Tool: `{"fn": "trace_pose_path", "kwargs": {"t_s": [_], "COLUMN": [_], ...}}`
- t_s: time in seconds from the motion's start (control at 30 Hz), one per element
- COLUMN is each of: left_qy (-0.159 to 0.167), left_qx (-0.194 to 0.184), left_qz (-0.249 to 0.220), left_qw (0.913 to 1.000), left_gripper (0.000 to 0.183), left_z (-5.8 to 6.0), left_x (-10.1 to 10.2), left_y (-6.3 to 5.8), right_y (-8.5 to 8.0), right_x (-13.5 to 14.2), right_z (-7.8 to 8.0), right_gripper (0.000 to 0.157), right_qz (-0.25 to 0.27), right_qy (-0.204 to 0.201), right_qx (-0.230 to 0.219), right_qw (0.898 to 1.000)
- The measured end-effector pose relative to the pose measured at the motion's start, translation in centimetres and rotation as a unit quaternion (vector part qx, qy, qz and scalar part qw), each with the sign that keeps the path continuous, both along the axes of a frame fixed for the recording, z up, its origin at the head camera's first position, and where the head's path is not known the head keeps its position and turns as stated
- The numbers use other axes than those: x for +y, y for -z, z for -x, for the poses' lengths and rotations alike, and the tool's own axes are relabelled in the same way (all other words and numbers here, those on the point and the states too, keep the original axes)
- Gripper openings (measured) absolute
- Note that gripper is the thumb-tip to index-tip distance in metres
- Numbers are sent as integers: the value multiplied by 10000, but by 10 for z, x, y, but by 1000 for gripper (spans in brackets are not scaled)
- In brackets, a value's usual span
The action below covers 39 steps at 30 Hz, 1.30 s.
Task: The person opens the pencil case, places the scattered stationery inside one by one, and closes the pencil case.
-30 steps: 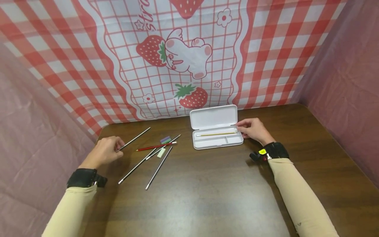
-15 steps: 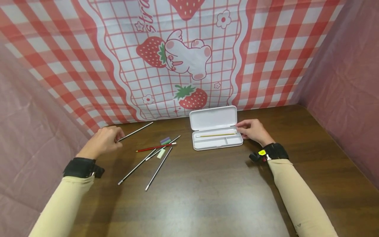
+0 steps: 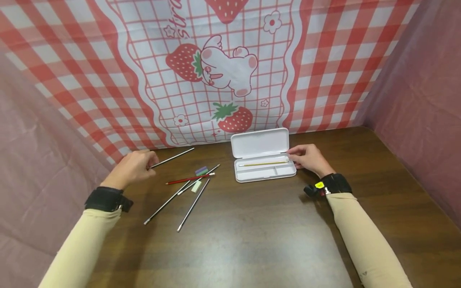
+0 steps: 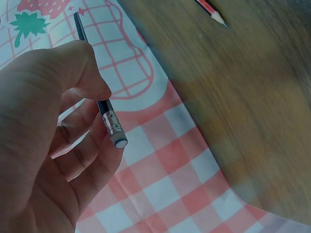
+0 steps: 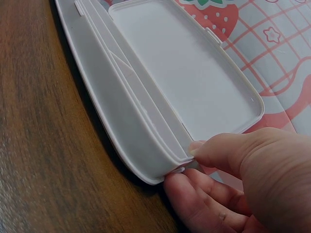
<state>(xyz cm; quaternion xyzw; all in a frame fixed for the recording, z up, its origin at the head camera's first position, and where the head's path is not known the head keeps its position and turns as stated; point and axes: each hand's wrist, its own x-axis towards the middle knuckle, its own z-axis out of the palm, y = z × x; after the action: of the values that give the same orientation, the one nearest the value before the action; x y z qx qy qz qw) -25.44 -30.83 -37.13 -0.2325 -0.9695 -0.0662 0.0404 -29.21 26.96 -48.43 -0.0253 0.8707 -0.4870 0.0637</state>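
Note:
My left hand pinches a dark pencil between thumb and fingers, near its eraser end, at the table's back left. In the left wrist view the pencil's metal band and eraser stick out below the thumb. At the back of the table sits a white pencil case with its lid raised. A yellow pencil lies in its long rear compartment. My right hand grips the case's right end, thumb on the inner edge and fingers beneath the rim.
Left of the case lie a red pencil, several dark pencils, a purple-and-green eraser and a pale eraser. Some overlap. A red checked cloth hangs behind the table; pink curtains flank both sides.
My left hand has moved toward the table's back, then slightly right, carrying the dark pencil. The right hand and the case stay where they were.

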Motion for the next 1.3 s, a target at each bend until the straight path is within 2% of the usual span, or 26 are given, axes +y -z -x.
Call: {"fn": "trace_pose_path", "kwargs": {"t_s": [0.67, 1.3], "left_qy": [358, 570], "left_qx": [76, 84], "left_qz": [-47, -285], "left_qw": [9993, 9979], "left_gripper": [18, 16], "left_z": [19, 28], "left_x": [49, 98], "left_y": [17, 18], "right_y": [-2, -1], "right_x": [0, 1], "right_z": [-1, 1], "right_gripper": [38, 39], "right_qz": [-16, -15], "right_qy": [8, 25], "right_qx": [-99, -174], "right_qw": [9999, 9998]}}
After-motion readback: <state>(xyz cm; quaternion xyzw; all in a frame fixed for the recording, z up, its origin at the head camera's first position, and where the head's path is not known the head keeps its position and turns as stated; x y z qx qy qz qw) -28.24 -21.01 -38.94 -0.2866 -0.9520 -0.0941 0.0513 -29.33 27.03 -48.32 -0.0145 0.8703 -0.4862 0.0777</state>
